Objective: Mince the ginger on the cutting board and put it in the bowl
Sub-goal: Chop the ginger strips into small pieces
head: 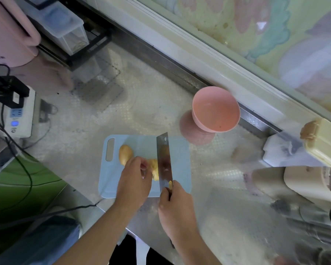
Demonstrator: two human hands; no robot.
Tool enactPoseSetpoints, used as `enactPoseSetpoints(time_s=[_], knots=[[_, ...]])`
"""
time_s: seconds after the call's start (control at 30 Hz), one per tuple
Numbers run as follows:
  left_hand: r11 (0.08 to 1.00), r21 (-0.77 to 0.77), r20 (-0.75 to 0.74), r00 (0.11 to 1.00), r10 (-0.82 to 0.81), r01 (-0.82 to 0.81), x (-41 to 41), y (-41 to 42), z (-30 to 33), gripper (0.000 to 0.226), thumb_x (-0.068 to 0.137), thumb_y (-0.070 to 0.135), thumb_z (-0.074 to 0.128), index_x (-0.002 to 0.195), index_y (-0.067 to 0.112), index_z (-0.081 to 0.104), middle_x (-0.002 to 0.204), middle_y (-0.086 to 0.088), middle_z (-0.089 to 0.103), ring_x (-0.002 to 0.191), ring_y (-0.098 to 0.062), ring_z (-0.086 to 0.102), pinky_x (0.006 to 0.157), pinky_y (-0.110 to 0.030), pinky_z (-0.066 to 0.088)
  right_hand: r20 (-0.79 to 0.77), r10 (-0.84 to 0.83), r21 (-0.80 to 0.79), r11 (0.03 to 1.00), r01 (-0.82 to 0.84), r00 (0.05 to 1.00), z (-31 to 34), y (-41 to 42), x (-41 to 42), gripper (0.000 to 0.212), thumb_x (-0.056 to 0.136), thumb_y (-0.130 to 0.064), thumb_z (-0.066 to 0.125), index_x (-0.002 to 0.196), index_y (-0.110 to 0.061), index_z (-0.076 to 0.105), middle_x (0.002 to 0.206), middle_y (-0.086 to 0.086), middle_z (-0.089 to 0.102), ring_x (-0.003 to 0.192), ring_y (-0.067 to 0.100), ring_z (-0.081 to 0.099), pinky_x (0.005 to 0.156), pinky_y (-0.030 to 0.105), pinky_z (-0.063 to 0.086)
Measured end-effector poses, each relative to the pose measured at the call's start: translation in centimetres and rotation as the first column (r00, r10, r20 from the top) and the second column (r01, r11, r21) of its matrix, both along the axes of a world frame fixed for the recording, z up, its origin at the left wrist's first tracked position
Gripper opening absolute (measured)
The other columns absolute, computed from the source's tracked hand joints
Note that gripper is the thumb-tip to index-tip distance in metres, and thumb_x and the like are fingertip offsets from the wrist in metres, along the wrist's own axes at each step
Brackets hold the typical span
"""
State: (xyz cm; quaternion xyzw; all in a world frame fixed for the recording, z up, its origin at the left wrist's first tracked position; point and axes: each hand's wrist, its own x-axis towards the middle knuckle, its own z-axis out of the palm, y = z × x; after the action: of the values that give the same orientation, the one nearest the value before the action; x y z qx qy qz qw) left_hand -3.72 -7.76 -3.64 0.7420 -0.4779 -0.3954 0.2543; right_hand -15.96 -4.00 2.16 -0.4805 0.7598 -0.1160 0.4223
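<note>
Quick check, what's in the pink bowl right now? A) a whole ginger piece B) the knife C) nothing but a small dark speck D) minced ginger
C: the pink bowl shows only bare inner wall with one small dark speck, while the ginger is on the cutting board beside the knife, steadied by the left hand, with the right hand on the handle.
</note>
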Motion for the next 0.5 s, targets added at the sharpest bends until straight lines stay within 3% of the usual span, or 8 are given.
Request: enactPoseSetpoints(time_s=[0.1,0.2,0.3,0.5], knots=[[0.998,0.011,0.019,0.998,0.054,-0.054,-0.3,0.3,0.1,0.009,0.099,0.022,0.063,0.104,0.024,0.056,0.100,0.008,0.059,0.086,-0.012,0.060,0.075,-0.032,0.051,-0.011,-0.040,-0.012,0.999,0.040,0.999,0.2,-0.2,-1.0,0.025,0.096,-0.021,0.041,0.072,-0.018,0.037,0.060,0.001,0.048,0.050,0.017,0.040,0.048,0.031,0.031],[0.993,0.099,0.049,0.997,0.062,-0.066,-0.9,0.2,0.4,0.021,0.100,0.026,0.060,0.119,0.018,0.053,0.116,0.002,0.052,0.097,-0.021,0.060,0.084,-0.041,0.055,-0.031,-0.077,-0.007,0.997,0.077,0.997,0.1,-0.3,-2.1,0.024,0.097,-0.023,0.040,0.073,-0.018,0.040,0.064,0.003,0.054,0.050,0.017,0.043,0.047,0.032,0.034],[0.989,0.144,0.063,0.998,0.023,-0.032,-1.6,-0.2,0.7,0.022,0.097,0.030,0.061,0.116,0.019,0.054,0.117,0.000,0.052,0.100,-0.024,0.060,0.088,-0.047,0.056,-0.093,-0.032,0.016,0.999,0.033,0.995,-0.2,-0.5,-2.9,0.025,0.098,-0.022,0.039,0.073,-0.024,0.037,0.065,-0.001,0.055,0.050,0.016,0.046,0.046,0.028,0.032],[0.976,0.219,0.082,0.996,-0.023,0.004,-2.7,-0.6,1.0,0.039,0.086,0.035,0.068,0.115,0.019,0.048,0.120,0.001,0.044,0.104,-0.031,0.057,0.086,-0.050,0.055,-0.179,0.044,0.089,0.996,-0.028,0.983,-1.4,-0.2,-2.7,0.021,0.099,-0.023,0.036,0.079,-0.020,0.041,0.074,0.002,0.059,0.061,0.020,0.057,0.047,0.030,0.036]])
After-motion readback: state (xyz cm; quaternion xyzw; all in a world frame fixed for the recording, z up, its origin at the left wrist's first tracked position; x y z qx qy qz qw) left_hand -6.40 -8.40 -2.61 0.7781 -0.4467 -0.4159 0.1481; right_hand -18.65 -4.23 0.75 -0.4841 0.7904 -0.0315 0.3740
